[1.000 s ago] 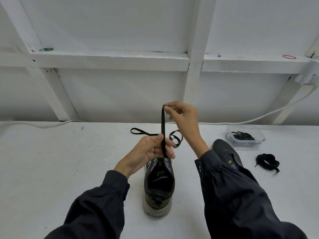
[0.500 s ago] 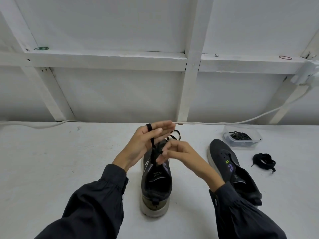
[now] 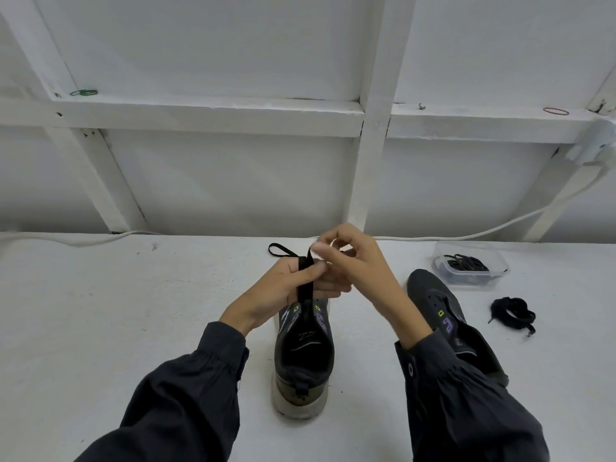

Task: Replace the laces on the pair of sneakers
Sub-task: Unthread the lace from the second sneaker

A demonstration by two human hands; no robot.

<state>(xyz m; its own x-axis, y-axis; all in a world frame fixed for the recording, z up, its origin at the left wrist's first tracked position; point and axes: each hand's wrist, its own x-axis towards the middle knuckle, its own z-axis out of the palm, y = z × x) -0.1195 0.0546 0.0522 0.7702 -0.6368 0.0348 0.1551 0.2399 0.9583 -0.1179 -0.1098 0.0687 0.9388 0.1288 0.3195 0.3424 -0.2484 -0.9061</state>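
A dark sneaker (image 3: 305, 358) stands on the white table (image 3: 100, 328), heel toward me, straight ahead. A flat black lace (image 3: 305, 285) rises from its eyelets. My left hand (image 3: 283, 291) grips that lace just above the tongue. My right hand (image 3: 356, 265) is raised beside it, fingers curled and pinching the lace's upper end. A loop of the same lace (image 3: 280, 250) lies on the table behind my hands. The second dark sneaker (image 3: 446, 315) lies to the right, partly hidden by my right sleeve.
A clear plastic tub (image 3: 470, 266) with black laces in it sits at the back right. A bundled black lace (image 3: 513, 315) lies in front of it. A white cable (image 3: 500, 226) runs along the wall's foot.
My right hand has risen from the tongue to the lace's upper end. My left hand has closed its fingers round the lace. The view came closer to the shoe.
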